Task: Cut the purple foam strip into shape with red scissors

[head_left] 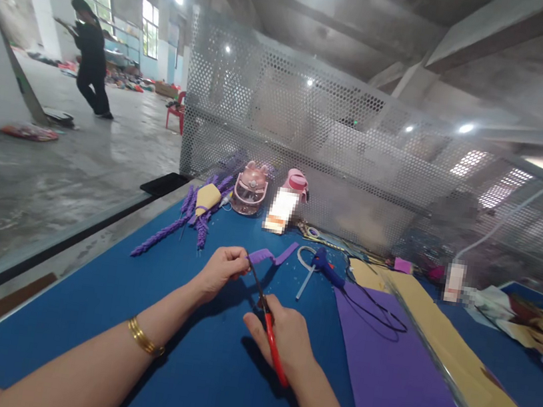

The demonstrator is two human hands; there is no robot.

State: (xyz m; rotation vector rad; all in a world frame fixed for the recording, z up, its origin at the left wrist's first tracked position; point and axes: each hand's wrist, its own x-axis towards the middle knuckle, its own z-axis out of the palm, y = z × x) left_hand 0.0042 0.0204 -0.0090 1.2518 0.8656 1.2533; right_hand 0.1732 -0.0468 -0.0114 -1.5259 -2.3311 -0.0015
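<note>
My left hand [225, 272] pinches one end of a narrow purple strip [281, 257], which looks like foam or paper. The rest of that strip bends away to the right above the blue table. My right hand [295, 345] is wrapped around red-handled scissors [272, 350]. Their dark blades point up and left, with the tips by the left fingertips at the strip's end. Whether the blades are parted is hard to make out. A blue glue gun [326, 265] with a clear glue stick [304, 285] lies right of the strip.
Purple braided stems with a yellow wrap [208, 200] lie at the table's back left. Behind are a pink clear bottle [250, 190] and a lit phone [280, 211]. A large purple sheet [390, 368] and yellow sheets [471, 363] cover the right. A perforated metal screen [331, 141] borders the back.
</note>
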